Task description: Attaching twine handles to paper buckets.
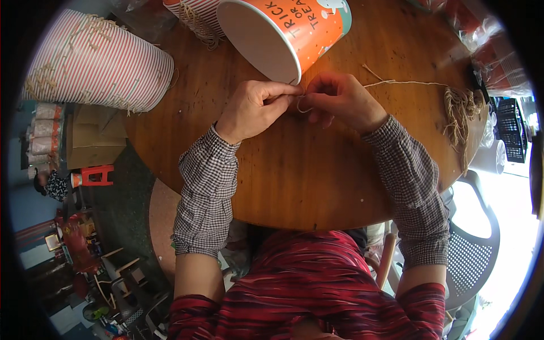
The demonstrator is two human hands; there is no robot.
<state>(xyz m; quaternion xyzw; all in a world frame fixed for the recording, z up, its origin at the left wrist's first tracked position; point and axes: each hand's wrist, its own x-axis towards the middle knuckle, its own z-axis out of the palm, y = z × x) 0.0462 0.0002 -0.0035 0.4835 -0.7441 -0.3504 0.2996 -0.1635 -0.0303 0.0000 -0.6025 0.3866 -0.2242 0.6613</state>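
An orange paper bucket (318,42) with a white inside and a green base band lies tilted on its side, its open rim toward me. At the lowest part of that rim, my left hand (246,110) is closed, thumb and forefinger pinched together. Close against it, my right hand (345,99) also pinches, and a small loop of thin cord (305,109) shows between the two hands. The fingertips hide where the cord meets the rim.
The round wooden table (300,187) carries a large stack of nested paper buckets (107,62) with cords at left and a second stack (195,17) behind. A bundle of twine (462,113) hangs over the right edge. A grey chair (473,249) stands at right, a red stool (96,175) at left.
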